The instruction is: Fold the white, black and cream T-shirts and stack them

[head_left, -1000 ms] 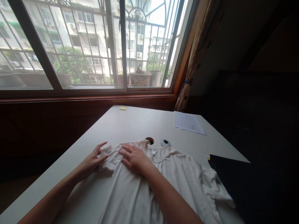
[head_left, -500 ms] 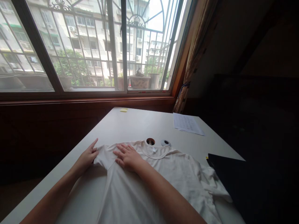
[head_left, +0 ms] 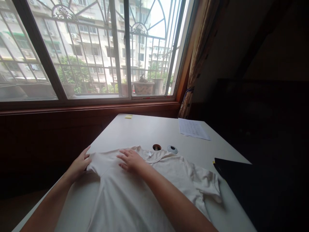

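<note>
Currently left hand (head_left: pixel 78 165) half-open at sleeve (head_left: pixel 97 161) (grip hidden, can't tell). Right hand (head_left: pixel 131 160) splayed, empty, shirt (head_left: pixel 125 196) under fingers, bottom cropped.

Between the shirt (head_left: pixel 125 196) and the far edge of the tabletop (head_left: pixel 145 129), a broad lane is being left open, narrowed by the papers (head_left: pixel 194 129) at its right and the yellow note (head_left: pixel 128 116) at its far left. Near the collar, the surface is being broken by a round hole (head_left: pixel 156 147) and a grey ring (head_left: pixel 172 149). Low passage over the shirt is being blocked by the right hand (head_left: pixel 131 161) and its forearm; the left sleeve end is being obstructed by the left hand (head_left: pixel 78 166). A strip is being left between the right sleeve and the dark object (head_left: pixel 236 183).
</note>
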### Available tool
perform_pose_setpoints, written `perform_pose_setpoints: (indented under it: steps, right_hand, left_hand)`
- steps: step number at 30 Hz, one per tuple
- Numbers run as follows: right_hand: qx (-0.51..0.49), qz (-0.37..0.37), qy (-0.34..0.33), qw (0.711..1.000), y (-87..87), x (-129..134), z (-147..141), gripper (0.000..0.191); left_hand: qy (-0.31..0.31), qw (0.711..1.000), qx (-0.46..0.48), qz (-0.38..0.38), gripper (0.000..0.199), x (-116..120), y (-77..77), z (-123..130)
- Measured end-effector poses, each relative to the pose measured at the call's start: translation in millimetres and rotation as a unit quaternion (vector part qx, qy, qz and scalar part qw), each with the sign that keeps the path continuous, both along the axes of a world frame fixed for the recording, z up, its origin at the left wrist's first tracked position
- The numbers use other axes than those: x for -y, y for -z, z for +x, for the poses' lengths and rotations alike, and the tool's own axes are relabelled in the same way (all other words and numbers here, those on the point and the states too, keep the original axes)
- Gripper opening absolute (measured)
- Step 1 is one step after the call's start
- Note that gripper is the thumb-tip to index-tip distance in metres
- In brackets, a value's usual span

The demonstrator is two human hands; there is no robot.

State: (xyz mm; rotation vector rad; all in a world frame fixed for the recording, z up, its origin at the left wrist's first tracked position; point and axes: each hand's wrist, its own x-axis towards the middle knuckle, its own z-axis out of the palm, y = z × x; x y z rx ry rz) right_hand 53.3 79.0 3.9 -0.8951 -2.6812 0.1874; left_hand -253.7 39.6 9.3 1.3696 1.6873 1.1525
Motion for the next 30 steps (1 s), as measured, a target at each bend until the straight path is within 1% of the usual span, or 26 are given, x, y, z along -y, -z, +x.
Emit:
perform_pose_setpoints:
  steps: [2,4,7,9,10,11,13,15,16,18,20,22,23,26,30]
  right_hand:
    - [-0.035,0.023,0.031,0.999,-3.5,-3.1,32.2,0.043]
    - [-0.058,0.022,0.099,0.993,-6.0,-6.9,75.7,0.038]
    - [-0.071,0.018,0.199,0.977,-7.5,-12.2,150.3,0.036]
    - [-0.075,0.009,0.265,0.961,-7.5,-14.0,195.7,0.031]
    - [-0.073,0.0,0.289,0.955,-7.2,-14.3,214.6,0.027]
    - [-0.069,-0.014,0.303,0.95,-6.7,-14.2,230.2,0.023]
    - [-0.061,-0.042,0.315,0.946,-5.4,-13.0,250.9,0.017]
    - [-0.055,-0.068,0.315,0.945,-3.5,-12.0,258.3,0.017]
    - [-0.054,-0.08,0.314,0.944,-2.6,-11.9,258.4,0.016]
    - [-0.052,-0.101,0.313,0.943,-1.2,-13.0,254.4,0.013]
    - [-0.051,-0.12,0.314,0.941,-0.7,-15.6,249.7,0.008]
    - [-0.052,-0.131,0.315,0.938,-1.4,-18.3,247.5,0.005]
    - [-0.052,-0.134,0.317,0.937,-2.2,-19.3,247.8,0.008]
    - [-0.053,-0.141,0.321,0.935,-5.5,-20.2,252.0,0.014]
    - [-0.054,-0.157,0.322,0.932,-8.8,-21.7,255.4,0.025]
  left_hand:
    - [-0.045,0.995,-0.092,-0.006,0.081,-1.6,1.6,-10.1]
    - [-0.069,0.976,-0.207,0.0,0.076,-3.1,5.9,-22.0]
    - [-0.098,0.928,-0.36,0.004,0.068,-4.8,12.8,-35.6]
    - [-0.121,0.889,-0.442,0.028,0.061,-7.2,14.8,-34.8]
    - [-0.115,0.874,-0.469,0.056,0.057,-9.3,14.9,-29.9]
    - [-0.088,0.866,-0.484,0.093,0.054,-12.1,14.5,-21.8]
    - [0.013,0.863,-0.479,0.16,0.048,-18.6,13.1,3.5]
    - [0.125,0.858,-0.46,0.19,0.044,-25.1,12.6,37.6]
    - [0.167,0.853,-0.457,0.191,0.043,-28.0,13.2,55.9]
    - [0.233,0.834,-0.468,0.179,0.045,-33.8,16.2,90.8]
    - [0.269,0.815,-0.486,0.163,0.048,-40.7,21.1,119.0]
    - [0.274,0.808,-0.501,0.148,0.053,-49.6,26.4,138.5]
    - [0.268,0.809,-0.505,0.14,0.055,-54.5,28.8,145.1]
    - [0.235,0.826,-0.495,0.131,0.054,-68.9,33.1,156.4]
    - [0.202,0.854,-0.458,0.14,0.048,-85.4,30.3,161.1]
